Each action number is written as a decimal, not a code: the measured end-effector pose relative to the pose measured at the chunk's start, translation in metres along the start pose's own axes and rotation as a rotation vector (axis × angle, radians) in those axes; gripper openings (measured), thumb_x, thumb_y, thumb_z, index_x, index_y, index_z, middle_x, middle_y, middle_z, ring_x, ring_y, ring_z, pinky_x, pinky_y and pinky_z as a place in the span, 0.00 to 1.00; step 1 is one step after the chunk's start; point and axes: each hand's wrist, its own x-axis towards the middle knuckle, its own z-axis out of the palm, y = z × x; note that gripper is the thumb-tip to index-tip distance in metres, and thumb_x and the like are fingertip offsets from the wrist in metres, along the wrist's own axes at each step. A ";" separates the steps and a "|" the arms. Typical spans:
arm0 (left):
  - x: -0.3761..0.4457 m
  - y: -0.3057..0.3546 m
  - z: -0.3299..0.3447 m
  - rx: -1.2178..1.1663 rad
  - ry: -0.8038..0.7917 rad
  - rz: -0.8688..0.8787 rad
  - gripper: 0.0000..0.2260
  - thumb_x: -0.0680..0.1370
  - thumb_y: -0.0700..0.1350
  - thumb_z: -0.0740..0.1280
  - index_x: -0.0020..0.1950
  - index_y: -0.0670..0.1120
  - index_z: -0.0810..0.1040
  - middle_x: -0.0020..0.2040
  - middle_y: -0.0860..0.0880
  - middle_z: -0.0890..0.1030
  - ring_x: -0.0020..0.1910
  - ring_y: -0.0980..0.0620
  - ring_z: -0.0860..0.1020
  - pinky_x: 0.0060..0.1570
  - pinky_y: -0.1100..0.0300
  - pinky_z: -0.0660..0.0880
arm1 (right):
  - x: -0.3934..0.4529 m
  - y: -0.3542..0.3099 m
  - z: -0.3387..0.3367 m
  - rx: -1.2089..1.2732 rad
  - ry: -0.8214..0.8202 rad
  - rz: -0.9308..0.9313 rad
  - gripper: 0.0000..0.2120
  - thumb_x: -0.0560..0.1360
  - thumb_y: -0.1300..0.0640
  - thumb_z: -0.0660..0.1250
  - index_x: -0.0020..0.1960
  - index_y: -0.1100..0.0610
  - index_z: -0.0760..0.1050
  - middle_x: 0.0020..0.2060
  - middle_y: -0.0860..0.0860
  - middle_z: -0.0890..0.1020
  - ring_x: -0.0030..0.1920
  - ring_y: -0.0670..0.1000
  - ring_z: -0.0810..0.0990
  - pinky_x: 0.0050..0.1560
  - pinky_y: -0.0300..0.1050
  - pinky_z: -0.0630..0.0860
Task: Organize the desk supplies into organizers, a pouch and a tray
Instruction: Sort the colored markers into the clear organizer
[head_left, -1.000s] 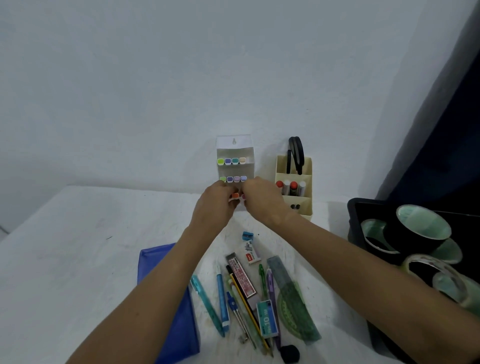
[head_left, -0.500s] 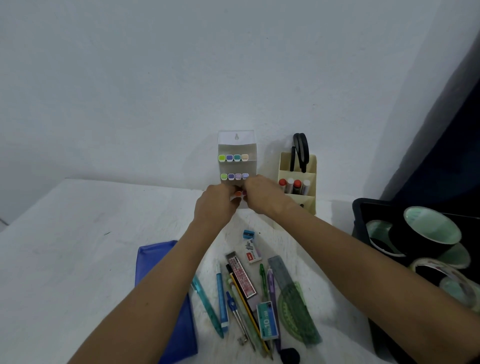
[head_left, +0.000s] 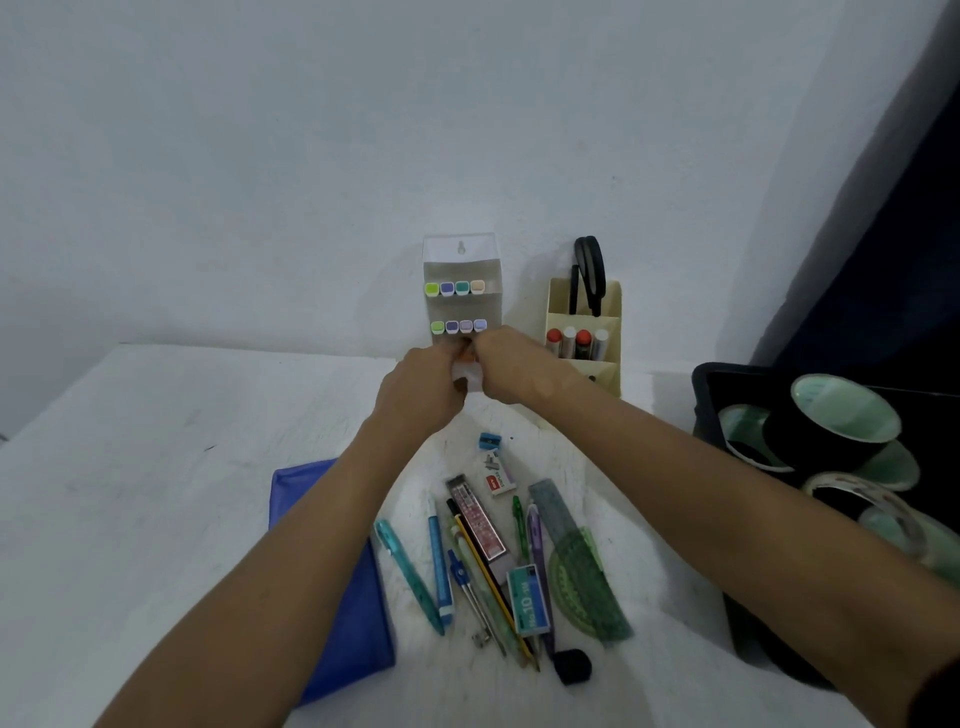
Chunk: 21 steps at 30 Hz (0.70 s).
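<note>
A clear tiered marker organizer (head_left: 461, 270) stands against the wall, with two rows of pastel-capped markers (head_left: 455, 288) in it. My left hand (head_left: 421, 389) and my right hand (head_left: 511, 371) meet at its lowest tier, fingers pinched around orange-capped markers (head_left: 467, 354) that are mostly hidden. A beige organizer (head_left: 587, 332) to the right holds scissors (head_left: 591, 270) and glue sticks. A blue pouch (head_left: 343, 597) lies under my left forearm. Pens, pencils, a ruler (head_left: 550, 506), a protractor (head_left: 584, 587) and staple boxes lie loose between my arms.
A black tray (head_left: 709, 395) at the right edge holds several tape rolls (head_left: 836, 421). A blue sharpener (head_left: 490, 441) and a black eraser-like lump (head_left: 571, 665) lie on the white table (head_left: 130, 493). A dark curtain hangs at the far right.
Both hands stay at the bottom tier of the marker organizer, shifting only slightly; the view has tilted a little.
</note>
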 end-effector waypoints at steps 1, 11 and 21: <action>-0.006 -0.001 -0.004 -0.017 0.016 -0.001 0.17 0.77 0.43 0.64 0.66 0.50 0.73 0.50 0.44 0.82 0.46 0.43 0.80 0.42 0.55 0.75 | -0.003 -0.002 -0.002 0.000 0.001 -0.001 0.16 0.74 0.66 0.67 0.61 0.62 0.73 0.51 0.57 0.78 0.44 0.52 0.75 0.49 0.43 0.74; -0.080 -0.015 -0.031 -0.057 -0.144 -0.184 0.14 0.77 0.48 0.66 0.62 0.52 0.78 0.49 0.49 0.82 0.42 0.55 0.74 0.46 0.64 0.69 | -0.074 -0.001 0.000 0.120 -0.093 -0.246 0.17 0.77 0.59 0.64 0.65 0.58 0.74 0.61 0.53 0.79 0.59 0.51 0.78 0.58 0.41 0.72; -0.141 -0.043 -0.018 -0.051 -0.352 -0.295 0.14 0.76 0.45 0.68 0.62 0.45 0.77 0.47 0.49 0.78 0.43 0.55 0.75 0.42 0.66 0.70 | -0.106 0.010 0.031 0.052 -0.277 -0.184 0.08 0.74 0.56 0.69 0.52 0.56 0.82 0.49 0.52 0.84 0.46 0.49 0.80 0.47 0.42 0.76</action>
